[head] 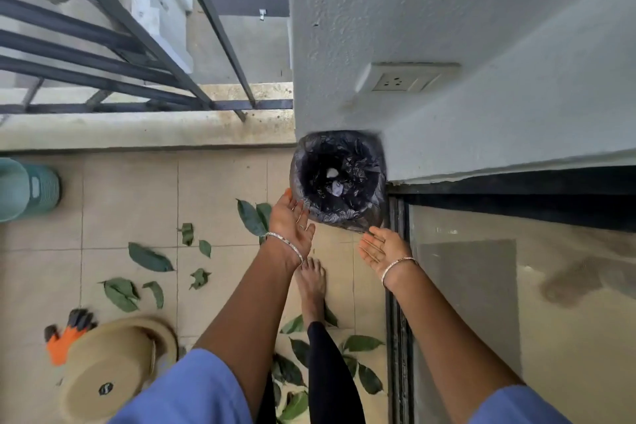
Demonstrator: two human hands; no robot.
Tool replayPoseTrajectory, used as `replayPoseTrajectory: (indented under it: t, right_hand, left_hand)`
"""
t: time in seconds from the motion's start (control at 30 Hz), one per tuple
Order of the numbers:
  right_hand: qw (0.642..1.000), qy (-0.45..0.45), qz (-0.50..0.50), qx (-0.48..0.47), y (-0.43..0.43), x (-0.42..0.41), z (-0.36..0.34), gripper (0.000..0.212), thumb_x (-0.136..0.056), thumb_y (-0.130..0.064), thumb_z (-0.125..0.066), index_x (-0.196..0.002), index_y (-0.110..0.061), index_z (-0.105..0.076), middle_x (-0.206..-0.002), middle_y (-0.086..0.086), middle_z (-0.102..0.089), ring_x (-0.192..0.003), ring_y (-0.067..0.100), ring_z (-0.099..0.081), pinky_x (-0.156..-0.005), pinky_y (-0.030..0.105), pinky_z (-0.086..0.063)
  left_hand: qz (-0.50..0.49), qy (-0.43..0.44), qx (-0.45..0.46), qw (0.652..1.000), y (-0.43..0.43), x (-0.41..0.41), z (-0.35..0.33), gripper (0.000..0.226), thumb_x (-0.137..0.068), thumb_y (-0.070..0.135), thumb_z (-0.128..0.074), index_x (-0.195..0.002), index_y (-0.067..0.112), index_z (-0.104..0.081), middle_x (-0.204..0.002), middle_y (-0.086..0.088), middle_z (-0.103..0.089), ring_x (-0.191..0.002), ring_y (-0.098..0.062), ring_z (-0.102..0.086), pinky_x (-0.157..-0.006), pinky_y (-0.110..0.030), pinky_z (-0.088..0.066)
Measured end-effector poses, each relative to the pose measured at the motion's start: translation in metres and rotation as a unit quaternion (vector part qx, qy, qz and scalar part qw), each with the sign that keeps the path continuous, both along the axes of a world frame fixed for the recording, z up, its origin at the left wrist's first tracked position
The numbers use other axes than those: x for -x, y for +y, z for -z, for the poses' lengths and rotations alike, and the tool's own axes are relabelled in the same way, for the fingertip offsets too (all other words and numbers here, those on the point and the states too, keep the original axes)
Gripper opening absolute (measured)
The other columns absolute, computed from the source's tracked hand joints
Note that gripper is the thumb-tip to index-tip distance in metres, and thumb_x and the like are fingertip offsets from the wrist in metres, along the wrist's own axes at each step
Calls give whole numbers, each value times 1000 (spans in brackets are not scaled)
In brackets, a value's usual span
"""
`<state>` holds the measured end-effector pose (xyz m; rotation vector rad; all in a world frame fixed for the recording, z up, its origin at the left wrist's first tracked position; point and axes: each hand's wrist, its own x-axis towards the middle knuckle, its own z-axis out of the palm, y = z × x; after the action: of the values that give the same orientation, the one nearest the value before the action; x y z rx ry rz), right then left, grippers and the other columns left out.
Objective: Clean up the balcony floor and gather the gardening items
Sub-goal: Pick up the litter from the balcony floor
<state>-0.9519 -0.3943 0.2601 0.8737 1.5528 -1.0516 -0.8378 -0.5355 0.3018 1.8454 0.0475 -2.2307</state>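
Observation:
A bin lined with a black bag (339, 179) stands on the tiled balcony floor against the wall corner; pale scraps lie at its bottom. My left hand (290, 222) is held palm up at the bin's near left rim, fingers apart, with nothing in it. My right hand (383, 248) hovers palm up just below the bin's right side, also holding nothing. Several green leaves (149, 257) lie scattered on the tiles to the left, and more leaves (363, 342) lie around my bare foot (311, 280).
An upturned tan plant pot (110, 368) sits at the lower left with an orange and black glove (65, 337) beside it. A teal pot (25, 189) stands at the left edge. A dark railing (103, 55) and ledge close the far side; a glass sliding door (516, 303) is at the right.

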Motion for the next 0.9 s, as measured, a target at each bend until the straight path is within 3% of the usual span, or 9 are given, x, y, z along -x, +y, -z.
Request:
replayPoseTrajectory:
  t: [0.07,0.13,0.33,0.5,0.77,0.9]
  right_hand:
    - [1000,1,2,3,1,-9,-7,28,-101,-16,-46,-124,-3,-58,-104,9,-64,-93,22,-61,-83,36,-50]
    - [1000,9,2,10,-6,-20,-18,23,-100,-14,-50,-118,-4,-60,-99,8,-65,-91,21,-62,-76,32,-52]
    - [995,42,-76,48,-45,-72,-65,16,-99,-14,-54,-110,-6,-63,-98,8,-68,-88,20,-65,-72,30,-53]
    - [984,42,-154,74,-60,-145,-111,20,-100,-11,-51,-115,-2,-60,-94,10,-65,-85,21,-64,-73,30,-53]
    - [954,58,-279,89,-38,-306,-172,9,-95,-8,-56,-89,-6,-63,-69,8,-64,-58,20,-61,-52,25,-52]
    - [941,29,-322,103,-8,-403,-201,10,-97,-11,-55,-92,-8,-63,-77,7,-64,-70,20,-63,-67,30,-53]
  left_hand:
    - [-17,-7,-3,1000,10,-16,-4,53,-105,40,-36,-151,15,-34,-156,2,-37,-142,-15,-35,-117,-36,-23]
    - [-52,-16,-7,998,20,-37,-6,55,-105,39,-38,-154,15,-31,-158,0,-34,-145,-16,-30,-120,-38,-21]
    - [-160,-21,3,987,44,-128,-32,46,-103,35,-46,-142,12,-48,-145,-5,-52,-134,-20,-48,-116,-38,-33]
    - [-244,-40,40,968,68,-214,-75,36,-105,23,-43,-138,9,-51,-129,-12,-62,-114,-27,-62,-99,-40,-49]
    - [-372,-49,63,925,142,-371,-135,31,-104,18,-43,-130,5,-56,-113,-12,-66,-98,-25,-66,-83,-35,-54]
    - [-439,-64,75,893,196,-465,-171,34,-104,19,-44,-133,3,-53,-108,-11,-66,-96,-25,-65,-84,-36,-53]
